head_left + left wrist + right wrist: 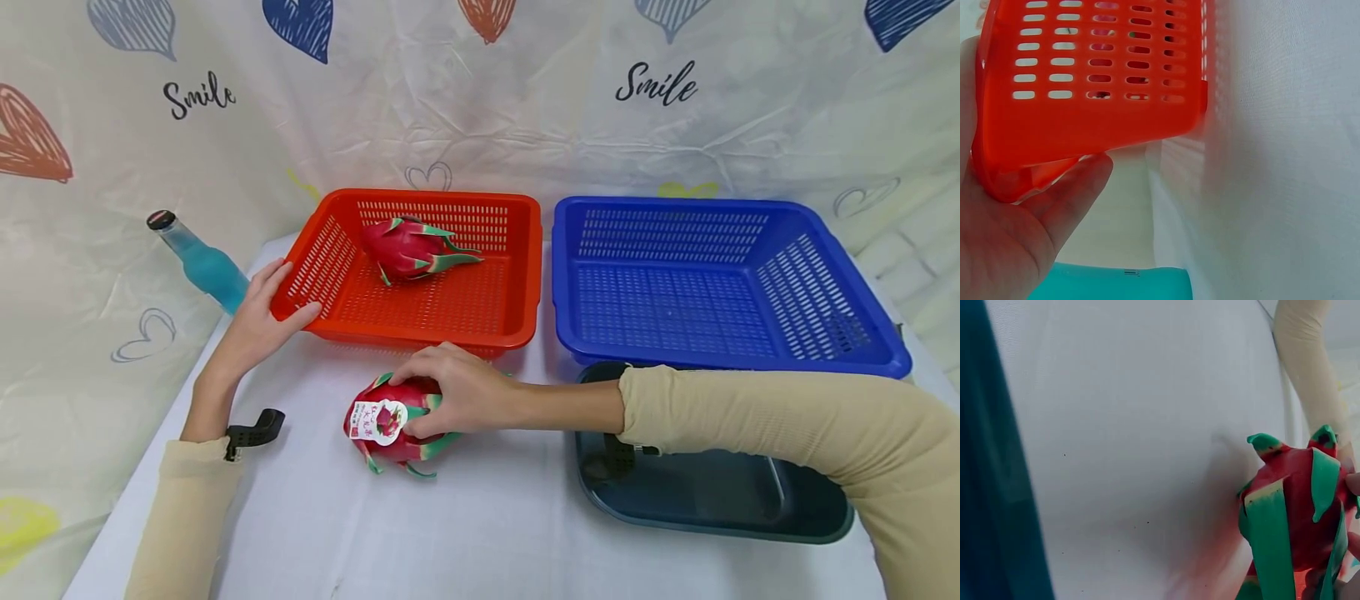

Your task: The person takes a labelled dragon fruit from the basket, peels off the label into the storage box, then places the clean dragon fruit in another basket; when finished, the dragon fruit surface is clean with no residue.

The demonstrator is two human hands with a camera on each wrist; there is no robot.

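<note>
My right hand (pixel 457 387) grips a red dragon fruit (pixel 375 454) with green scales and a white label, over the table in front of the red basket (pixel 420 333). Its scales fill the lower right of the right wrist view, where the dragon fruit (pixel 1300 512) partly hides the fingertips. At the basket's left front corner, my left hand (pixel 258 317) holds the rim, thumb and fingers around it; the left wrist view shows that hand (pixel 1016 231) at the corner. Inside the red basket lies another dragon fruit (pixel 412 250).
A blue basket (pixel 667 300) stands to the right of the red one. In front of it, a dark tray (pixel 697 492) sits partly under my right arm. Beside my left hand, a bottle of blue liquid (pixel 213 275) stands at the table's left edge. A printed curtain (pixel 510 100) hangs behind.
</note>
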